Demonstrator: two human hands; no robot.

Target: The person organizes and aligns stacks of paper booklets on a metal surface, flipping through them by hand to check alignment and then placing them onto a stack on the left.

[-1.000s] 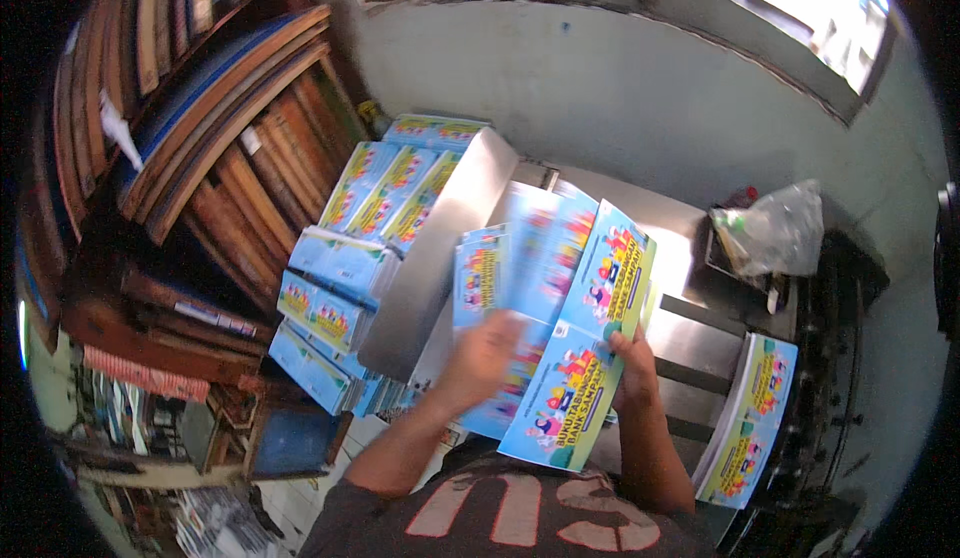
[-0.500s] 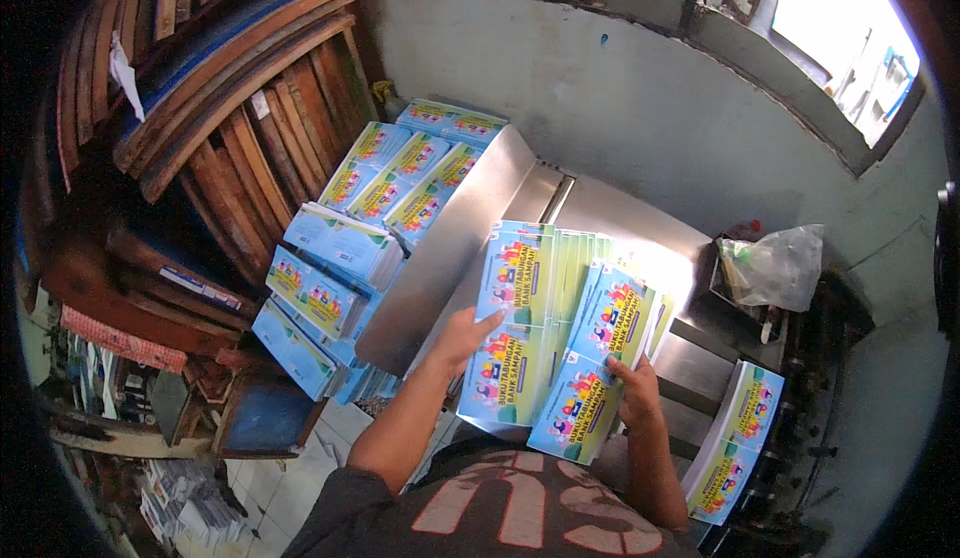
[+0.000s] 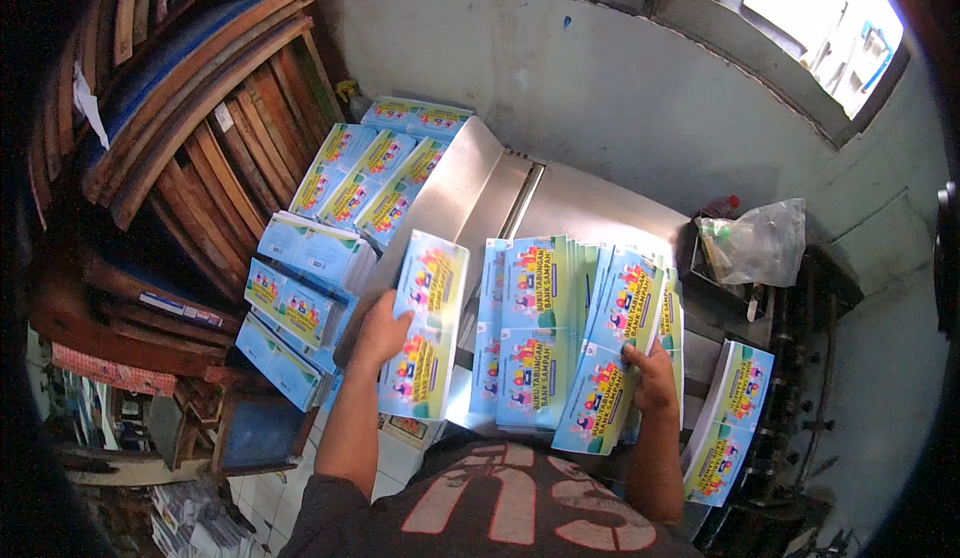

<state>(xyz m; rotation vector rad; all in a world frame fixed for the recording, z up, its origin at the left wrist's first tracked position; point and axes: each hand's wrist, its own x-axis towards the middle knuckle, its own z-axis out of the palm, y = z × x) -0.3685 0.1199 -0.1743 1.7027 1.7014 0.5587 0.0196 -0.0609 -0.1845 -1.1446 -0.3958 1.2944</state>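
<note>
My left hand (image 3: 378, 332) grips the left edge of a thick bundle of colourful printed sheets (image 3: 424, 324), lifted off to the left of the rest. My right hand (image 3: 652, 376) holds the lower edge of a fanned stack of the same blue-and-green sheets (image 3: 560, 328), which lies on the grey metal machine table (image 3: 590, 203). The sheets show cartoon pictures and yellow panels.
Piles of the same printed sheets (image 3: 345, 198) are stacked to the left, and another pile (image 3: 730, 418) stands at the right. Wooden boards (image 3: 190, 128) lean at the far left. A clear plastic bag (image 3: 755, 243) lies at the right by a grey wall (image 3: 620, 78).
My left hand has pulled a bundle of sheets away to the left from the fanned stack. The stack has settled lower on the machine table, still held by my right hand.
</note>
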